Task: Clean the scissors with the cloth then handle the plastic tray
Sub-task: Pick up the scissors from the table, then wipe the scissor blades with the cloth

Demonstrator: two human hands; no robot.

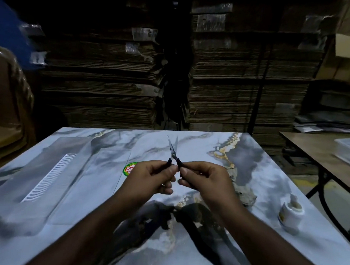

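Note:
Small scissors (172,150) with dark handles and thin metal blades point away from me, blades slightly apart, held above the marble-patterned table (190,143). My left hand (150,178) pinches the left handle and my right hand (204,178) pinches the right handle. A clear plastic tray (42,182) with a white ribbed strip lies on the table's left side. A grey crumpled cloth (245,193) lies on the table just right of my right hand, partly hidden by my wrist.
A roll of tape (291,214) stands near the table's right edge. A round green and red sticker (128,169) shows beside my left hand. Stacked flat cardboard (108,85) fills the background. A second table (321,146) with a clear box stands at right.

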